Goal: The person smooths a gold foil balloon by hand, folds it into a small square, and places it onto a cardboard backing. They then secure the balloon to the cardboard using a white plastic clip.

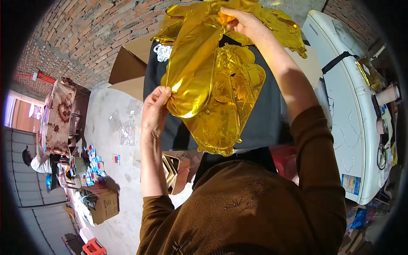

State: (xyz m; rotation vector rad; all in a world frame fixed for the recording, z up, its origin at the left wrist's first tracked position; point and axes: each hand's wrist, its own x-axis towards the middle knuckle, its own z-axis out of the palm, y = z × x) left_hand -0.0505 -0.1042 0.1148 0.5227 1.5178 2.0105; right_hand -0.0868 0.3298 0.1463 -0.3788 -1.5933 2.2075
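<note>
My left hand (155, 108) pinches one edge of the flat gold foil balloons (212, 85), and my right hand (244, 23) grips their top.

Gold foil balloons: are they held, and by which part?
The left hand pinches the gold foil balloons at a lower edge; the right hand grips their top end.

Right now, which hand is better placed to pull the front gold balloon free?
Probably the left. The left hand pinches the front gold balloon by its lower edge, while the right hand is busy gripping the top of the bunch.
</note>
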